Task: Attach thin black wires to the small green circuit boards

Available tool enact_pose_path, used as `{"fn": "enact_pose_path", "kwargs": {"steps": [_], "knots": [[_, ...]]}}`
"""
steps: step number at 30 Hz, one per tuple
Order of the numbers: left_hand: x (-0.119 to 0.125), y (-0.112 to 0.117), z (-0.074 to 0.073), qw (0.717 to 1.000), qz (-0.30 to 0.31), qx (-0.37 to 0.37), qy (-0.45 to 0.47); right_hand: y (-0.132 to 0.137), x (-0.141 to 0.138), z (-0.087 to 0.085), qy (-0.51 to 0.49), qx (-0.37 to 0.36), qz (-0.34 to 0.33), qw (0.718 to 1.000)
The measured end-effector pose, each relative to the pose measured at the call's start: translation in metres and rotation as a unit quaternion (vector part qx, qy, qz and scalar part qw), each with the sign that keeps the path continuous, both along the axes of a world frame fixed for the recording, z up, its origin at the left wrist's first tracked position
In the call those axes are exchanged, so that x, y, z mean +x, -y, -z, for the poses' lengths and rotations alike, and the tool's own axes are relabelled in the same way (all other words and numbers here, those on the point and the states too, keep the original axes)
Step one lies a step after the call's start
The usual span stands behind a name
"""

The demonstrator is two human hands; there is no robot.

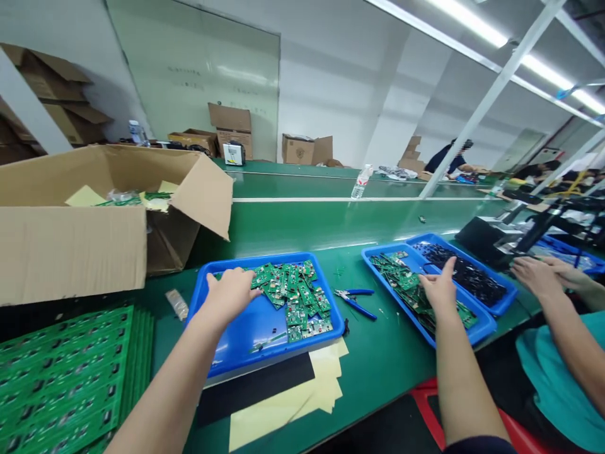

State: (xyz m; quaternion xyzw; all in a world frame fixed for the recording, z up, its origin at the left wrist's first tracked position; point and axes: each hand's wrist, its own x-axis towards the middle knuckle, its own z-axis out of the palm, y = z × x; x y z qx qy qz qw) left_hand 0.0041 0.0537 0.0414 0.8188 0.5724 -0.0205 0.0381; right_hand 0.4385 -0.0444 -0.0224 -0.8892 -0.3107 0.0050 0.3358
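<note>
Left hand [230, 294]: open, fingers apart, just beside the green circuit boards [290, 293] heaped in a blue tray [258, 260]
Right hand [440, 291]: fingers close together over more boards [401, 284] in a second tray [397, 296]; cannot tell if clamped on one
Between trays: pliers [354, 302] on the bench [397, 359]
Left: stacked board sheets [61, 378], cardboard box [70, 252]
Right: black parts tray [463, 274], co-worker's hands [536, 277]

One head-worn camera, above the bench edge, faces forward and down. Left hand [229, 293] close at 7 o'clock, right hand [442, 293] close at 5 o'clock, over the green workbench [378, 359]; far wall [331, 82] distant at 12 o'clock.
</note>
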Motion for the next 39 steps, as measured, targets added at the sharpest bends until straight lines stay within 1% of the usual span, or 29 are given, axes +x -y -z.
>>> {"fn": "enact_pose_path", "kwargs": {"steps": [2, 3, 4, 5, 7, 9, 11, 13, 15, 17, 19, 21, 23, 25, 27, 29, 31, 32, 34, 35, 36, 37, 39], "knots": [[0.003, -0.003, 0.014, 1.0, -0.003, 0.003, -0.004, -0.002, -0.001, -0.003, 0.044, -0.073, 0.01, 0.996], [0.004, -0.005, 0.02, 1.0, -0.006, 0.008, -0.003, -0.003, -0.004, -0.005, 0.073, -0.096, 0.02, 0.992], [0.005, -0.006, 0.027, 1.0, -0.007, 0.017, 0.0, -0.005, -0.01, -0.007, 0.102, -0.102, 0.033, 0.989], [0.006, -0.009, 0.033, 1.0, -0.006, 0.025, 0.005, -0.007, -0.017, -0.01, 0.13, -0.086, 0.043, 0.987], [0.006, -0.012, 0.043, 0.999, 0.004, 0.032, 0.016, -0.014, -0.037, -0.019, 0.182, -0.005, 0.038, 0.983], [0.007, -0.015, 0.05, 0.999, 0.013, 0.032, 0.027, -0.023, -0.064, -0.03, 0.221, 0.096, 0.003, 0.97], [0.008, -0.016, 0.053, 0.999, 0.015, 0.033, 0.035, -0.033, -0.096, -0.044, 0.244, 0.177, -0.034, 0.953], [0.009, -0.016, 0.053, 0.999, 0.013, 0.031, 0.042, -0.042, -0.132, -0.058, 0.24, 0.227, -0.107, 0.938], [0.009, -0.016, 0.051, 0.998, 0.01, 0.024, 0.052, -0.049, -0.166, -0.071, 0.214, 0.254, -0.2, 0.922], [0.009, -0.015, 0.049, 0.997, 0.006, 0.012, 0.07, -0.055, -0.195, -0.08, 0.176, 0.276, -0.291, 0.899], [0.01, -0.014, 0.047, 0.996, -0.001, 0.0, 0.094, -0.059, -0.219, -0.087, 0.108, 0.304, -0.388, 0.864], [0.01, -0.014, 0.045, 0.993, -0.009, -0.011, 0.12, -0.063, -0.238, -0.089, 0.001, 0.333, -0.458, 0.825], [0.011, -0.013, 0.043, 0.989, -0.017, -0.018, 0.146, -0.066, -0.252, -0.088, -0.097, 0.344, -0.479, 0.802], [0.01, -0.014, 0.038, 0.984, -0.028, -0.023, 0.172, -0.067, -0.263, -0.085, -0.152, 0.342, -0.479, 0.794], [0.007, -0.014, 0.029, 0.977, -0.036, -0.026, 0.208, -0.067, -0.269, -0.083, -0.171, 0.333, -0.495, 0.784], [0.003, -0.011, 0.015, 0.966, -0.037, -0.022, 0.255, -0.066, -0.271, -0.081, -0.171, 0.331, -0.517, 0.771], [-0.001, -0.003, -0.003, 0.952, -0.027, -0.012, 0.305, -0.064, -0.272, -0.081, -0.153, 0.331, -0.53, 0.765], [-0.003, 0.003, -0.012, 0.94, -0.02, -0.012, 0.34, -0.063, -0.271, -0.081, -0.142, 0.332, -0.534, 0.765], [-0.004, 0.017, -0.028, 0.858, -0.002, -0.04, 0.513, -0.061, -0.271, -0.081, -0.116, 0.332, -0.54, 0.764], [-0.003, 0.023, -0.035, 0.822, 0.005, -0.059, 0.566, -0.06, -0.271, -0.081, -0.104, 0.333, -0.544, 0.763], [-0.002, 0.029, -0.04, 0.797, 0.005, -0.073, 0.599, -0.059, -0.272, -0.081, -0.094, 0.334, -0.548, 0.761], [-0.001, 0.034, -0.044, 0.778, 0.004, -0.085, 0.622, -0.058, -0.272, -0.081, -0.085, 0.336, -0.55, 0.76], [0.001, 0.041, -0.047, 0.757, -0.003, -0.102, 0.645, -0.056, -0.274, -0.08, -0.07, 0.341, -0.553, 0.757]]}}
